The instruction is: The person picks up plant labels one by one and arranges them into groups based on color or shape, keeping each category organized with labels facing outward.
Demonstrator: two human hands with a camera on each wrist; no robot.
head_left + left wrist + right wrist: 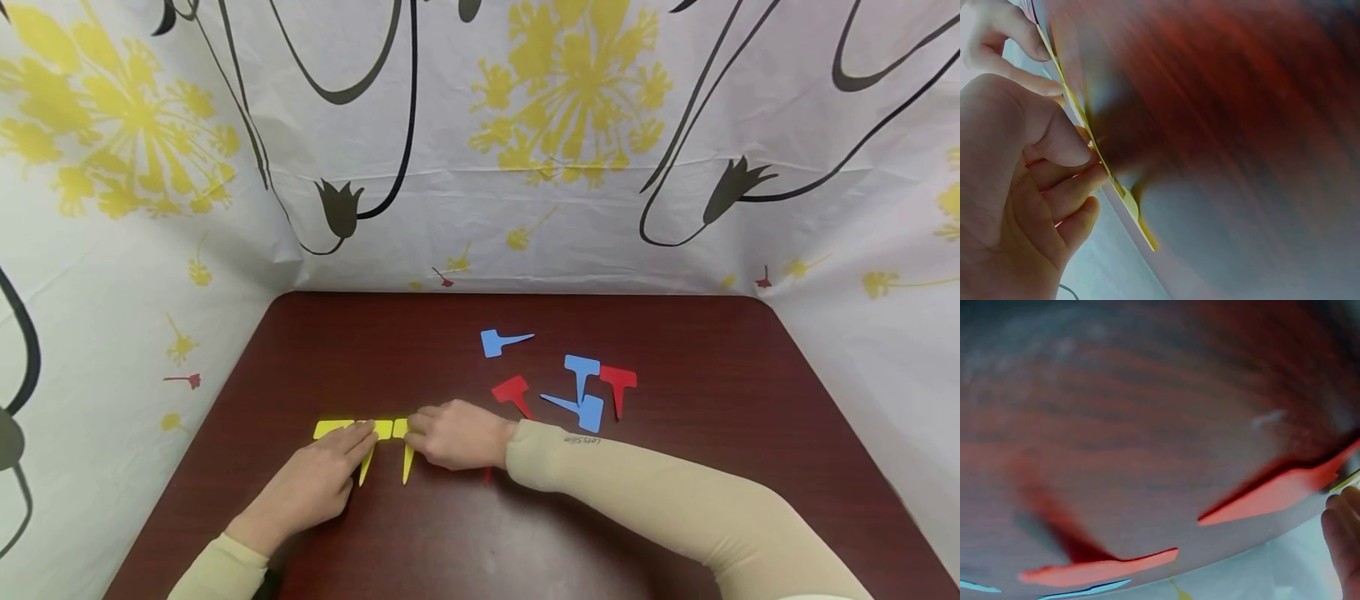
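Pressing with nearly straight fingers, the left hand [318,479] rests on a row of yellow T-shaped tags [332,428] lying left of centre on the table [540,542]; the right hand [461,435] touches the row's right end, whether pinching I cannot tell. Uneven pushing could skew or overlap the thin tags, and a sweeping wrist could drag the partly hidden red tag [1272,497].

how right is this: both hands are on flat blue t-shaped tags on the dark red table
Not blue: the head view shows the left hand and right hand on flat yellow T-shaped tags on the dark red table.
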